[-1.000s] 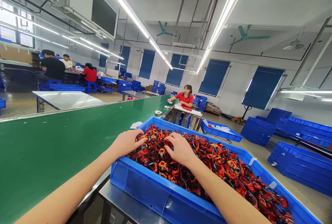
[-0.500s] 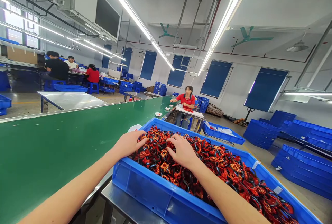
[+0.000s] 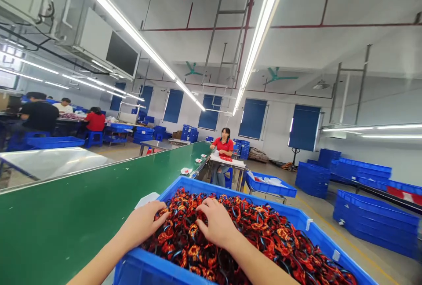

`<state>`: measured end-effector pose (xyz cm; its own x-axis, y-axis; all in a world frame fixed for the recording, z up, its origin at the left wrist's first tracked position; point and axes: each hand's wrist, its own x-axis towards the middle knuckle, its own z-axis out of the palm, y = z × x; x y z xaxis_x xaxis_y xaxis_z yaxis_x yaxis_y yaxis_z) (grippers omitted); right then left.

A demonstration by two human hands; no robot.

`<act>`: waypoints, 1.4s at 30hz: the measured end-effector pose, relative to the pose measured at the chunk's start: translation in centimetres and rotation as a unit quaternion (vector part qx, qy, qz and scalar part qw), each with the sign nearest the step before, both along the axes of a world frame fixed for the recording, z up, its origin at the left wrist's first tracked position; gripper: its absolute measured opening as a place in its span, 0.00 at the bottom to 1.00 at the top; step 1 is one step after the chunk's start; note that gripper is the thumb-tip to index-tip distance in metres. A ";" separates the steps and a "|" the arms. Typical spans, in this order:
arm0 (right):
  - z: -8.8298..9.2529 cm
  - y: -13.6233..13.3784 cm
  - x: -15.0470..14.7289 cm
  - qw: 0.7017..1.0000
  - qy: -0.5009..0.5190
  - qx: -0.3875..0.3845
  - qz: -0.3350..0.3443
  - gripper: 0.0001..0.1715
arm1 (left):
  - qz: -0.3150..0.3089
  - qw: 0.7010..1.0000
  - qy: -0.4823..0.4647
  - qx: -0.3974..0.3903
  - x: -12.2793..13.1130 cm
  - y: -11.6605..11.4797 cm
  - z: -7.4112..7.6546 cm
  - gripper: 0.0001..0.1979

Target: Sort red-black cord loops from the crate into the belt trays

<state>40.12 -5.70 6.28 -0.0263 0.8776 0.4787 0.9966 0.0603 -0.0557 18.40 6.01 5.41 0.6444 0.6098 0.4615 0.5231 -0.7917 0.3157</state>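
Both hands were at the loose pile of red, orange and black loops (image 3: 263, 232) in the near blue bin (image 3: 306, 215): left hand (image 3: 141, 225) at the left edge, wrist over the rim, right hand (image 3: 219, 228) nearer the middle. Fingers curled on both, thumbs standing apart from them; nothing visibly pinched, couldn't tell if any tip had hooked a loop. Loops looked tangled, so my read: good handling meant working off the top layer, thumb and fingertip on one loop, lifting straight up slowly so neighbours dropped free, no digging or yanking. Light touch was probably enough; left wrist was better kept off the rim. Surface: green belt (image 3: 82, 206) ran along the left from near to far, glossy, with small pale specks. White tray (image 3: 147, 199) sat on it just beyond the left hand, more small trays (image 3: 186, 171) further on, red bits in them. Room: co-worker in a red shirt (image 3: 225, 145) sat far centre at a work table (image 3: 242, 164); more people (image 3: 39, 113) far left. Stacked blue bins (image 3: 376, 223) stood on the right, blue-covered windows (image 3: 252, 118) lined the far wall, strip lights (image 3: 257, 34) overhead.
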 end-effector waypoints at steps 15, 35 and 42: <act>0.7 -0.5 -0.6 1.000 -0.011 -0.011 -0.016 0.15 | 0.019 0.999 0.040 -0.006 0.0 0.2 0.3 0.20; 0.5 -0.4 -0.1 0.999 -0.036 -0.026 -0.013 0.18 | 0.028 0.998 0.051 0.001 0.2 0.6 0.2 0.21; 0.4 -0.4 -0.1 0.999 -0.032 -0.017 -0.009 0.16 | 0.014 1.000 -0.002 -0.010 0.1 0.2 0.4 0.18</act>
<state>40.05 -6.08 6.66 -0.0405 0.8936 0.4470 0.9991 0.0416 0.0075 18.46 6.19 5.84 0.6246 0.6367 0.4521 0.5437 -0.7702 0.3335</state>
